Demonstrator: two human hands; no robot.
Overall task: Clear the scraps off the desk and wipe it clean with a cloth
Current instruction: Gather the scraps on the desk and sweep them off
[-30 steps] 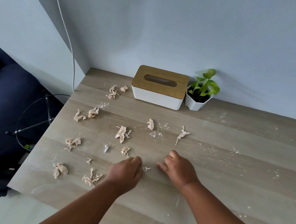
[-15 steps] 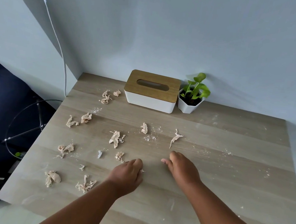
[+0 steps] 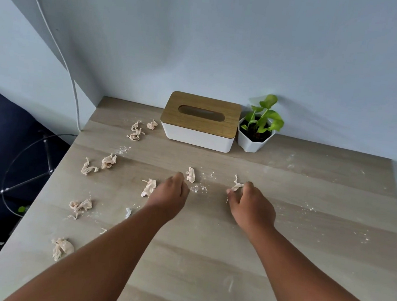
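Mid-tabletop, the right hand (image 3: 251, 205) pinched a scrap (image 3: 237, 185) to lift it, while the left hand (image 3: 170, 193), fingers curled with its hold hidden, reached for another scrap (image 3: 190, 174).

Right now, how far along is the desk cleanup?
Early. Done: nothing visibly. In hand: right hand pinches a scrap; left hand reaches the scrap by it. Left: scraps along the desk's left side, crumbs, wiping; no cloth visible.

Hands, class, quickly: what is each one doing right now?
Left hand: fingers curled; whether it holds anything cannot be told.
Right hand: pinches a scrap.
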